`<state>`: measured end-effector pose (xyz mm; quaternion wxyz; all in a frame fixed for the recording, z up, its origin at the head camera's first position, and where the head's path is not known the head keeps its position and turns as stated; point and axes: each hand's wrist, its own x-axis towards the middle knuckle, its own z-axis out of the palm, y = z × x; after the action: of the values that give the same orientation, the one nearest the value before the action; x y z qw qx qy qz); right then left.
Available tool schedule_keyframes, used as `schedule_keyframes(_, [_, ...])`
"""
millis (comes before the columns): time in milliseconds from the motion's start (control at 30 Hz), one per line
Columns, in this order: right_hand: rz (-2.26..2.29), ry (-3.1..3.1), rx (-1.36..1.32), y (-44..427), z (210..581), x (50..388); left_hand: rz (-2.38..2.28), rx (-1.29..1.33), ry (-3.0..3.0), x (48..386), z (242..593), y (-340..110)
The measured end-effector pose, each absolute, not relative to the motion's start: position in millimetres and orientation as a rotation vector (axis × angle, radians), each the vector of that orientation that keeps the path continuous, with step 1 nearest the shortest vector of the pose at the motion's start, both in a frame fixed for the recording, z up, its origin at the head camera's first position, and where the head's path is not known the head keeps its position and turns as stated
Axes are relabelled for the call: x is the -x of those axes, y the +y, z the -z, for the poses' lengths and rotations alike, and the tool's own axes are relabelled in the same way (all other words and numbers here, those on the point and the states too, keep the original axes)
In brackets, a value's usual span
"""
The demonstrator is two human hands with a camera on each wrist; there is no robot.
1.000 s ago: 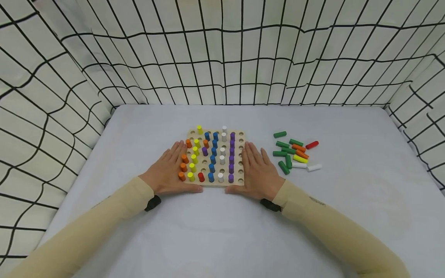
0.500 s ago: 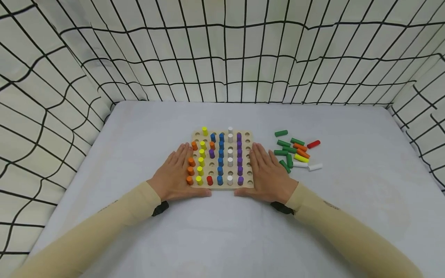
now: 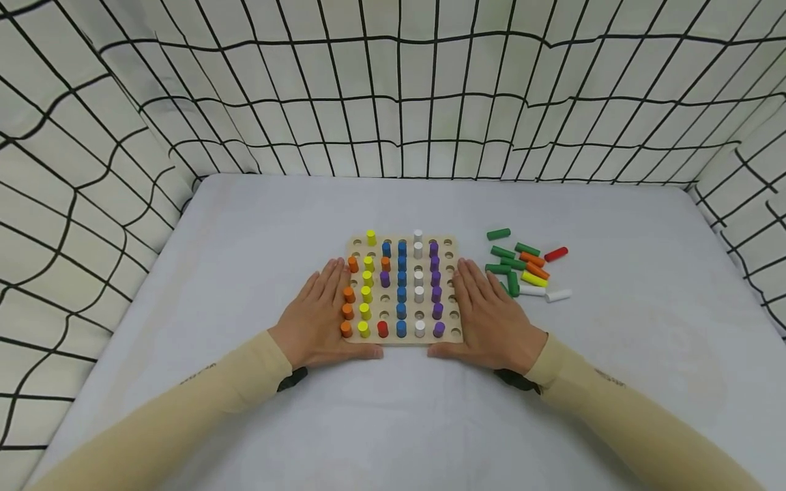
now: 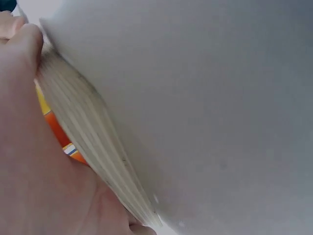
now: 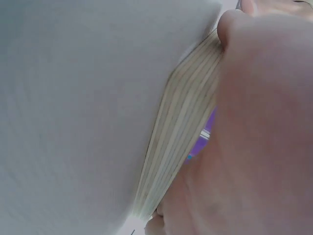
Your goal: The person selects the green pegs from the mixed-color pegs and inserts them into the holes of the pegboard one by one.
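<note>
A square wooden pegboard [image 3: 402, 341] lies flat on the table, with rows of round holes. Upright in it stand orange [image 3: 348, 294], yellow [image 3: 366, 294], blue [image 3: 402, 294], white [image 3: 419, 294] and purple pegs [image 3: 437, 294], plus one red peg [image 3: 383, 329]. Its rightmost column holds no pegs. My left hand [image 3: 316, 320] presses the left side with straight fingers, thumb along the near edge. Mirroring it, my right hand [image 3: 497, 320] presses the right side. Both wrist views show the board's layered side [image 4: 93, 122] against a palm; most fingers are hidden there.
Loose pegs lie right of the board beyond my right hand: several green pegs [image 3: 512, 263], orange pegs [image 3: 537, 270], a yellow peg [image 3: 534, 279], white pegs [image 3: 558, 295] and a red peg [image 3: 556, 254]. Black netting [image 3: 399, 99] encloses the white table [image 3: 393, 423] at back and sides.
Both hands and the pegboard between them have slid right and nearer to me, closer to the loose pegs. My right hand now partly covers the nearest green peg. The head view has shifted slightly.
</note>
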<state>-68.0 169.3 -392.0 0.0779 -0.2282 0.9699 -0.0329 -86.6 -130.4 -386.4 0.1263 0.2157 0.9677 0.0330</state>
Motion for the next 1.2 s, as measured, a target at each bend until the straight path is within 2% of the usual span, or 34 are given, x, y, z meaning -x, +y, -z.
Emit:
schedule_keyframes(200, [0.083, 2.83, 0.684, 172.9, 388.9, 75.4, -0.132, -0.63, 2.804, 87.9, 386.1, -131.8])
schedule_keyframes(400, [0.173, 2.772, 0.589, 186.7, 366.9, 88.2, -0.173, -0.652, 2.78, 92.0, 389.5, -134.0])
schedule_keyframes(633, [0.614, 2.874, 0.487, 224.8, 343.0, 115.4, -0.209, -0.645, 2.778, 92.9, 392.4, -136.4])
schedule_keyframes(833, [1.057, 3.002, 0.238, 256.2, 343.0, 130.7, -0.259, -0.637, 2.779, 90.5, 393.1, -135.4])
schedule_keyframes(1200, [1.346, 2.855, -0.018, 280.6, 352.9, 152.4, -0.252, -0.601, 2.803, 88.3, 395.0, -133.6])
